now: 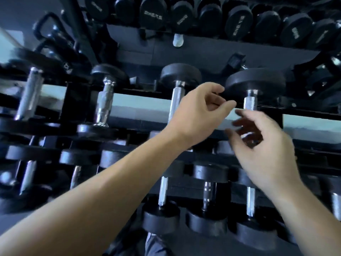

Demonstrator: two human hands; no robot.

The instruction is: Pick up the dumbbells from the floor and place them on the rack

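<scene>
A black dumbbell rack (144, 95) fills the view, its tiers loaded with black round-headed dumbbells on chrome handles. My left hand (197, 111) hovers over the upper tier, fingers loosely curled, holding nothing, in front of one dumbbell's handle (175, 100). My right hand (265, 150) is just right and below it, blurred, fingers loosely curled and empty. A larger dumbbell (254, 84) lies on the rack just beyond both hands. Its chrome handle runs down behind my right fingers. Neither hand touches it clearly.
More dumbbells (105, 100) lie along the upper tier to the left, and several (208, 196) on the lower tier. A row of black dumbbell heads (238, 23) lines the top of the view. Kettlebell handles (48, 24) show at the upper left.
</scene>
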